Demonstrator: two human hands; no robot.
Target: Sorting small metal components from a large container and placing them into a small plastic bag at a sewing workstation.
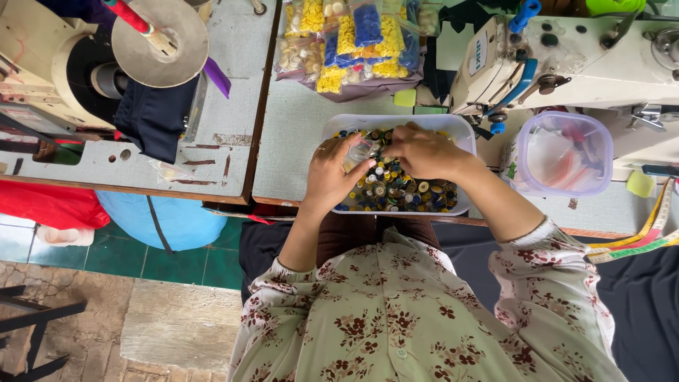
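Note:
A clear plastic tray (pixel 463 134) full of mixed coloured buttons (pixel 403 192) rests on the grey table in front of me. Over it, my left hand (pixel 332 173) holds a small clear plastic bag (pixel 359 151) by its edge. My right hand (pixel 423 150) meets it from the right, fingertips pinched at the bag's mouth, just above the buttons. Whether a button is between those fingertips is hidden.
Bags of sorted yellow, blue and cream buttons (pixel 353 42) are piled behind the tray. A sewing machine (pixel 566 64) stands at the right with a lidded clear container (pixel 564 153) before it. Another machine (pixel 85 71) with dark cloth sits on the left table. Measuring tape (pixel 647 240) hangs at right.

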